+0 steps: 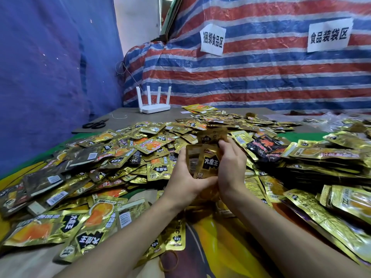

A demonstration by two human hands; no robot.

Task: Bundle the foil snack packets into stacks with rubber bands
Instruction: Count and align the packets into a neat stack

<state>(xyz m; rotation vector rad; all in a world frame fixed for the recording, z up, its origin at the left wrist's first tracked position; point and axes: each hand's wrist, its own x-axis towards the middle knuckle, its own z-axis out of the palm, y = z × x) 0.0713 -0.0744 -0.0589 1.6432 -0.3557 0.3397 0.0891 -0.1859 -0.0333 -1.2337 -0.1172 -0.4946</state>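
The stack (202, 161) of gold packets stands upright, long axis vertical, over the pile (124, 157). It sits between both hands: left hand (185, 175) clamps its lower left edge, right hand (230, 165) closes on its right side and top. A rubber band (169, 260) lies near, below the left forearm.

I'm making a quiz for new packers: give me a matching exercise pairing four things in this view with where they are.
Things:
1. router
2. scissors
3. rubber band
4. black snack packet

Places:
A. near edge, between the forearms
B. on the pile, right of the hands
C. far end of the table, by the striped tarp
D. far left of the table, by the blue tarp

Pairs: 1-C, 2-D, 3-A, 4-B
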